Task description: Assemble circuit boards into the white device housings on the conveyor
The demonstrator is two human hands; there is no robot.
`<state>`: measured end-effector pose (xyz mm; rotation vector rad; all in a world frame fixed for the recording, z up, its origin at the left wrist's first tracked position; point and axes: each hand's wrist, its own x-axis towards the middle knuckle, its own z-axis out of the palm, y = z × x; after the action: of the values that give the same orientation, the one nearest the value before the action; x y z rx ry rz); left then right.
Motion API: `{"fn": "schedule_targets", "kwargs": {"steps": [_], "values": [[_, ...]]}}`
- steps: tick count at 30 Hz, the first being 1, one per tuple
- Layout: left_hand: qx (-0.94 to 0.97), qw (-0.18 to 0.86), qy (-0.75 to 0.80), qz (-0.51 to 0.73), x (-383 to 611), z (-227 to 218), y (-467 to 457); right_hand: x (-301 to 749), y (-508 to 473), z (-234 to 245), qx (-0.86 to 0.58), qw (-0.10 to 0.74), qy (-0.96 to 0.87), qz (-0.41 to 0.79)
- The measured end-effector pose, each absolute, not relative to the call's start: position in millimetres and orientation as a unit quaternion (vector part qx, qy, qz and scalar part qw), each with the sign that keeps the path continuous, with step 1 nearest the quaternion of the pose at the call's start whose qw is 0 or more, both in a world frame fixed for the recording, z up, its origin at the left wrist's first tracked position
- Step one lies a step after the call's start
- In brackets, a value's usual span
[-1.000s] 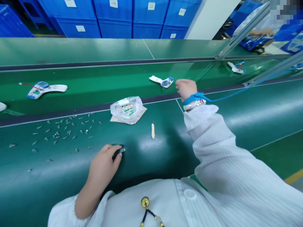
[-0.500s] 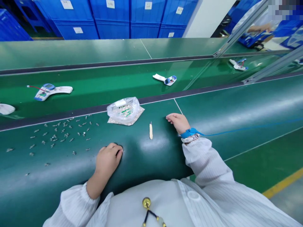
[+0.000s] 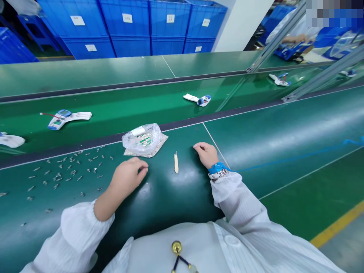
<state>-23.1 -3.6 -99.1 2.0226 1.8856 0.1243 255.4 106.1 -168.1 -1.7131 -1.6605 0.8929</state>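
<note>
My left hand [image 3: 127,175] is just below the clear plastic bag [image 3: 143,139], its fingers curled toward the thumb; whatever might be in them is hidden. Small pale pieces and green strips show inside the bag. Near the seam of the green worktop, my right hand [image 3: 207,155] has its fingertips pressed together in a pinch, and anything between them is too small to make out. Between both hands lies a small tool [image 3: 176,163] with a pale handle and a thin dark tip. A tiny white speck [image 3: 147,183] rests below my left hand.
Several small metal parts [image 3: 72,172] are scattered at left. On the green belt beyond lie opened white-and-blue device housings [image 3: 69,118], one with a red wire. Blue crates [image 3: 129,22] stand behind. A blue cord [image 3: 264,163] runs right from my wrist. Another person [image 3: 295,36] sits at upper right.
My left hand has moved up toward the bag, away from the white speck on the worktop. My right hand keeps its pinch beside the tool. The camera view has shifted slightly.
</note>
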Motion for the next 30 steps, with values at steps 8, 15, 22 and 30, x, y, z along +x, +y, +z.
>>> {"fn": "schedule_targets", "kwargs": {"steps": [8,15,22,30], "values": [[0.715,0.213,0.666,-0.015,-14,-125,-44,252,105,-170,-0.642,0.286,-0.639,0.314],[0.721,0.2,0.661,-0.056,-10,-129,-39,253,107,-175,-0.635,0.294,-0.651,0.295],[0.738,0.185,0.646,-0.066,-10,-129,-38,252,106,-174,-0.627,0.3,-0.66,0.285],[0.734,0.125,0.665,0.054,-21,-87,13,253,106,-175,-0.623,0.302,-0.666,0.278]]}}
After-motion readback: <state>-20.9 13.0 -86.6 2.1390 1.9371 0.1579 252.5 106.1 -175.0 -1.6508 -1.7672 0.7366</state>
